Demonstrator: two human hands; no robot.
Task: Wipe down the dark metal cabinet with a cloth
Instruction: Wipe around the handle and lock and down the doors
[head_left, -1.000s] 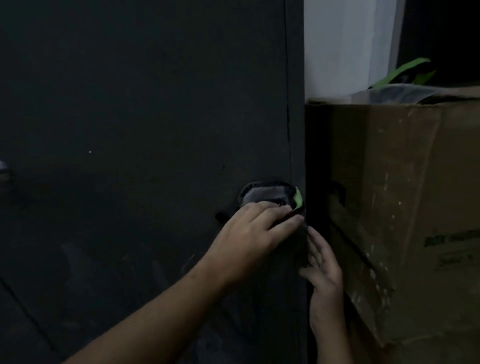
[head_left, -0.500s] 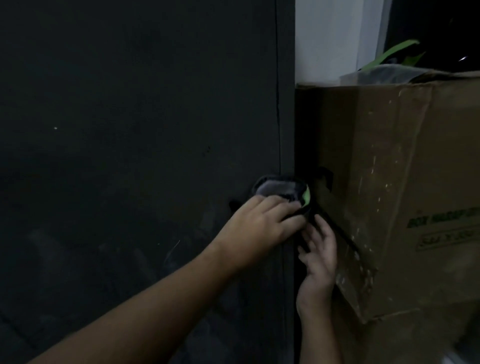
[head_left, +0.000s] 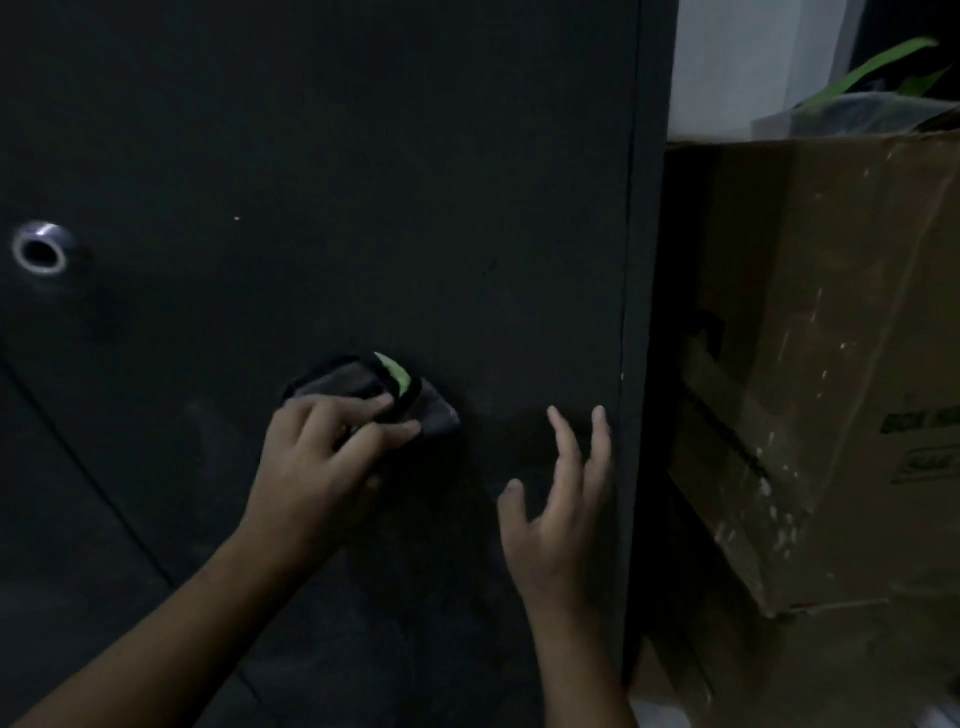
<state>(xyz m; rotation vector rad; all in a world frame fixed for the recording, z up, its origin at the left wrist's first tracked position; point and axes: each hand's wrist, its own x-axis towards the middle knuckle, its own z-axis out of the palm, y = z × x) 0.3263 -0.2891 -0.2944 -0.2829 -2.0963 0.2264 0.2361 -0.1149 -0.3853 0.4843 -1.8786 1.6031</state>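
On the front of the dark metal cabinet (head_left: 363, 182), mid-height, the left hand (head_left: 322, 462) curls its fingers over the grey cloth (head_left: 358, 382) to press it flat for wiping, while the right hand (head_left: 556, 525) is spread and empty by the cabinet's right edge, likely bracing.

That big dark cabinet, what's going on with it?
A person is wiping the tall dark metal cabinet. Their left hand holds a folded dark grey cloth, which has a green patch, against the cabinet's front. Their right hand is open with the fingers spread, near the cabinet's right edge, and holds nothing. A worn brown cardboard box stands just to the right of the cabinet.
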